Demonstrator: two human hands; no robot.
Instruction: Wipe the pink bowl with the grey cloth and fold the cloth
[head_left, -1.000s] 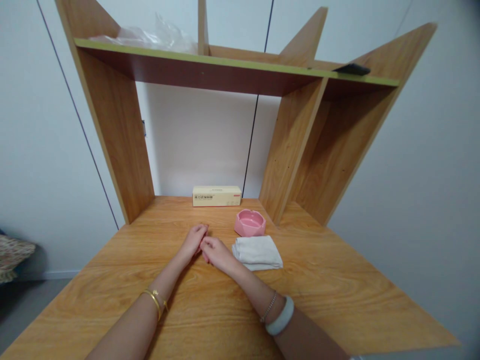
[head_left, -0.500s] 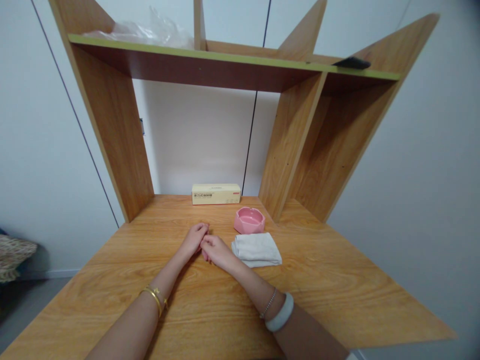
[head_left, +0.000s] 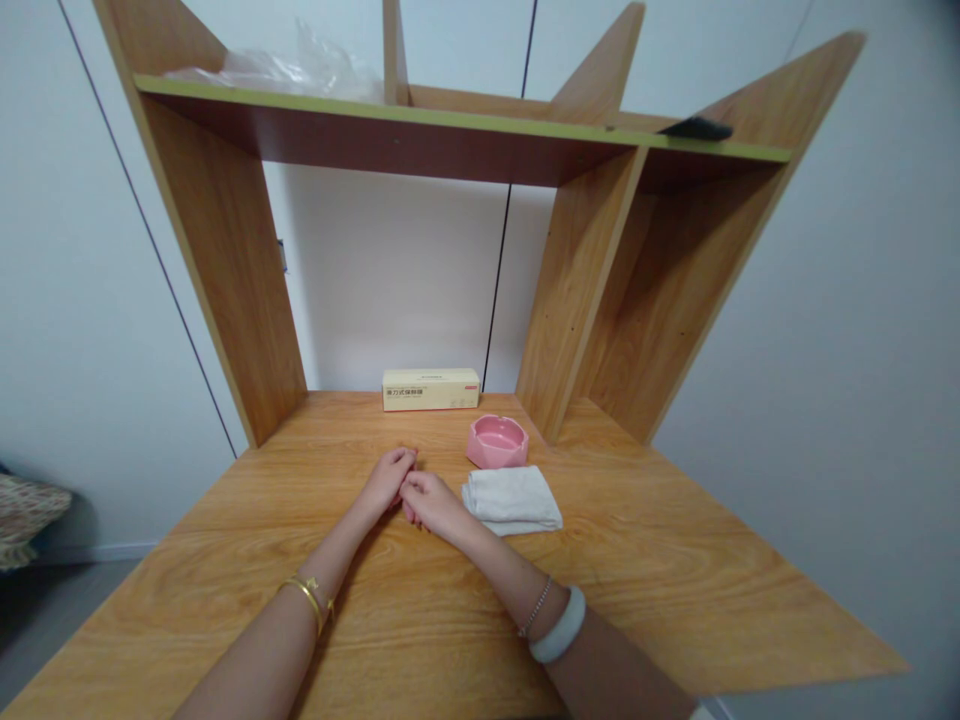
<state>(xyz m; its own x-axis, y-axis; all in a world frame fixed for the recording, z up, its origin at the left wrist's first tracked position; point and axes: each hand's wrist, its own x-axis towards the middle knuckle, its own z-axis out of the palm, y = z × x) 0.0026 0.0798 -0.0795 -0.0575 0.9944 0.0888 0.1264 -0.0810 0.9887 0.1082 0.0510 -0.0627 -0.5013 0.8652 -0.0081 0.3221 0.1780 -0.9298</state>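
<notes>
My left hand rests on the wooden desk with its fingers curled in. Against its fingers lies my right hand, also closed, the two touching each other. No object shows in either one, though the palms are hidden. Just right of my right hand is a folded whitish cloth, flat on the desk. Behind the cloth stands a pink faceted ashtray with notches in its rim. Farther back, a long cream box with printed lettering sits near the desk's rear edge.
A wooden shelf unit rises from the back of the desk, with upright panels on both sides. On its upper shelf lie a clear plastic bag and a dark flat object. Patterned fabric shows at the far left.
The view has shifted very slightly. Both hands stay in the same place, and the objects on the desk have not moved.
</notes>
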